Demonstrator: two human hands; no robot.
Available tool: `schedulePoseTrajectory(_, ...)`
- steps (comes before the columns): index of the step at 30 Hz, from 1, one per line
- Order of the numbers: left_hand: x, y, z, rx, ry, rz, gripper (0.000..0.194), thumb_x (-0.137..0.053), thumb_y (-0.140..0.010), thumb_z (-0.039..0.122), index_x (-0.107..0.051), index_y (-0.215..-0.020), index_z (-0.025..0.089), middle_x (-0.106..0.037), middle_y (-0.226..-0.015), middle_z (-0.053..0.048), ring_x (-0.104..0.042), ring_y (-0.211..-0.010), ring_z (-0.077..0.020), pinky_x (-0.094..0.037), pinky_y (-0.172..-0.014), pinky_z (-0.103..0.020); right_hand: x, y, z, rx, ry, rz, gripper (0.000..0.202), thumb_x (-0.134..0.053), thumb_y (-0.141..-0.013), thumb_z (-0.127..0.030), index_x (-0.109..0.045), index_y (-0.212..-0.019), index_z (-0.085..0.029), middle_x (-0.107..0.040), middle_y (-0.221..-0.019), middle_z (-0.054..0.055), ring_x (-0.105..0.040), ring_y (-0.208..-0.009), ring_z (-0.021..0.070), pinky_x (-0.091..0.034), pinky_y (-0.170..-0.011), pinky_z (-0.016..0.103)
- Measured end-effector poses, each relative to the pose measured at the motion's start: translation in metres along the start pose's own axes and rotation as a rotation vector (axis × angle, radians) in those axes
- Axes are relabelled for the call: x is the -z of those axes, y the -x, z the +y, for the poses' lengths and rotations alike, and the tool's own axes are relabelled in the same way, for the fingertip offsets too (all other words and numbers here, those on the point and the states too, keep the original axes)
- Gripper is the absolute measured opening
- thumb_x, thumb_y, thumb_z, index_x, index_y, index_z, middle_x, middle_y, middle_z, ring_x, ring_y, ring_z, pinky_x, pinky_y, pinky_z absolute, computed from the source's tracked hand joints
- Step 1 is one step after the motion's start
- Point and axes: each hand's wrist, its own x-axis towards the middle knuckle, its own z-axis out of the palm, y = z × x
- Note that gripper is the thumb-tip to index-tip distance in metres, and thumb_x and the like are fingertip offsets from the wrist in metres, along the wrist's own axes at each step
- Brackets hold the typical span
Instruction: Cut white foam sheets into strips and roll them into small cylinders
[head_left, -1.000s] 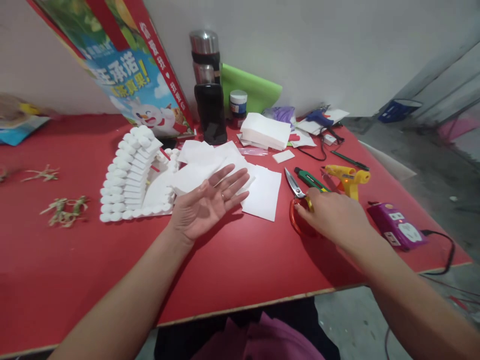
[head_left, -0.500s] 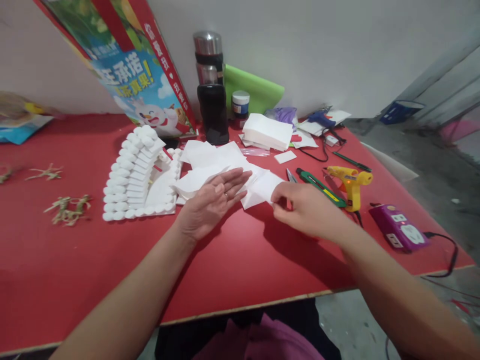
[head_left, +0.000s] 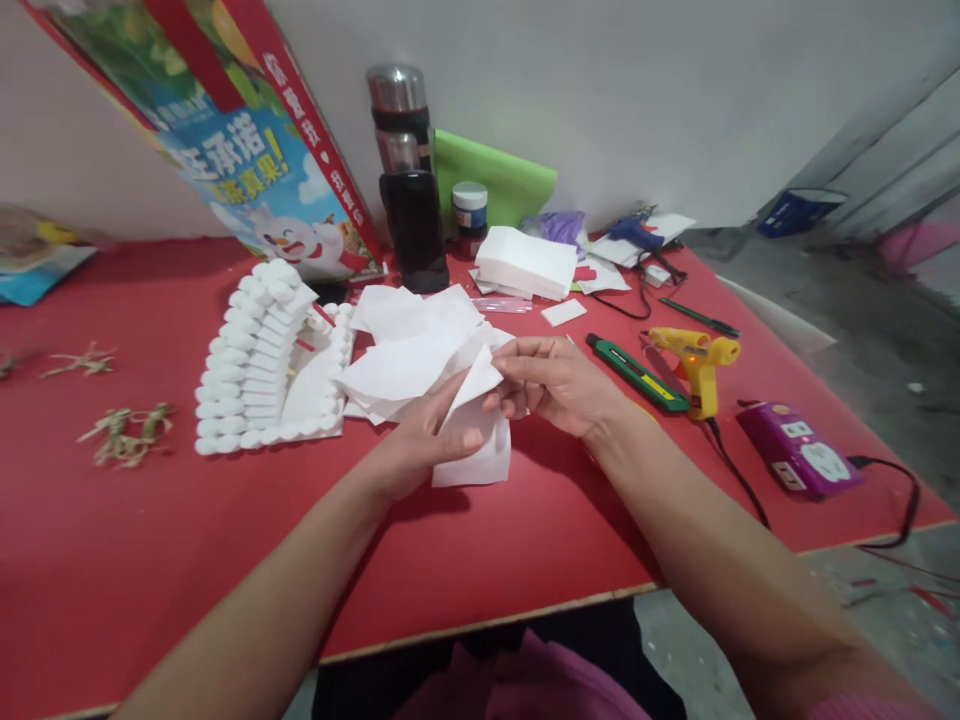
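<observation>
A small white paper piece (head_left: 474, 445) is held between both hands above the red table (head_left: 480, 560). My left hand (head_left: 420, 440) has its thumb on the front of the paper and its fingers behind it, mostly hidden. The fingertips of my right hand (head_left: 551, 385) pinch the paper's upper right corner, which is folded over. Just behind the hands lie loose white paper sheets (head_left: 412, 340). A white model with rounded edging and steps (head_left: 262, 370) stands to their left.
A green cutter (head_left: 637, 375), a yellow glue gun (head_left: 699, 365) and a purple power box (head_left: 799, 450) lie at right. Behind are a phone (head_left: 415, 230), a thermos (head_left: 397, 100), a jar (head_left: 470, 210) and a box (head_left: 262, 180). Straw figures (head_left: 127, 435) lie at left.
My left hand has gone from open palm to gripping the paper piece. My right hand has moved left to the paper's corner, and the paper now stands tilted up between the hands.
</observation>
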Motion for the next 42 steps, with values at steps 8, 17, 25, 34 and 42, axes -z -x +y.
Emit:
schedulePoseTrajectory(8, 0.003, -0.009, -0.005, 0.002, 0.234, 0.118, 0.063, -0.089, -0.077, 0.043, -0.071, -0.134, 0.023, -0.074, -0.12, -0.012, -0.071, -0.106, -0.0246, -0.056, -0.095, -0.035, 0.022, 0.006, -0.008, 0.109, 0.099, 0.013, 0.01, -0.074, -0.067, -0.023, -0.07, -0.072, -0.015, -0.063, -0.057, -0.002, -0.054, -0.046, 0.0089, -0.052, -0.05, 0.023)
schedulePoseTrajectory(17, 0.002, -0.01, -0.003, -0.059, 0.049, 0.398, 0.053, -0.087, -0.078, 0.025, -0.075, -0.129, 0.028, -0.077, -0.118, -0.005, -0.069, -0.108, -0.019, -0.055, -0.09, -0.024, 0.026, 0.002, -0.007, 0.152, 0.386, 0.289, 0.009, -0.068, -0.068, -0.024, -0.061, -0.068, -0.018, -0.06, -0.052, -0.002, -0.06, -0.045, 0.0124, -0.039, -0.036, 0.019)
schedulePoseTrajectory(25, 0.002, -0.011, -0.006, -0.079, -0.007, 0.421, 0.056, -0.087, -0.078, 0.029, -0.073, -0.133, 0.026, -0.072, -0.133, -0.009, -0.068, -0.115, -0.0263, -0.057, -0.088, -0.032, 0.031, -0.004, -0.004, 0.243, 0.444, 0.409, 0.005, -0.063, -0.068, -0.025, -0.06, -0.066, -0.02, -0.062, -0.05, -0.002, -0.06, -0.042, 0.0131, -0.042, -0.037, 0.021)
schedulePoseTrajectory(34, 0.008, -0.015, -0.005, -0.029, 0.226, 0.439, 0.028, -0.079, -0.084, 0.022, -0.081, -0.111, 0.018, -0.08, -0.116, -0.008, -0.073, -0.098, -0.0203, -0.057, -0.084, -0.028, 0.039, -0.004, -0.001, 0.256, 0.766, 0.512, 0.005, -0.059, -0.074, -0.018, -0.06, -0.071, -0.022, -0.065, -0.048, -0.003, -0.054, -0.036, 0.0126, -0.042, -0.042, 0.025)
schedulePoseTrajectory(42, 0.004, -0.012, -0.004, -0.03, 0.175, 0.354, 0.045, -0.082, -0.078, 0.018, -0.075, -0.122, 0.02, -0.076, -0.122, -0.009, -0.072, -0.102, -0.0215, -0.057, -0.082, -0.028, 0.038, -0.005, -0.001, 0.272, 0.759, 0.519, 0.005, -0.059, -0.074, -0.019, -0.06, -0.07, -0.021, -0.065, -0.048, -0.002, -0.055, -0.037, 0.0121, -0.044, -0.044, 0.024)
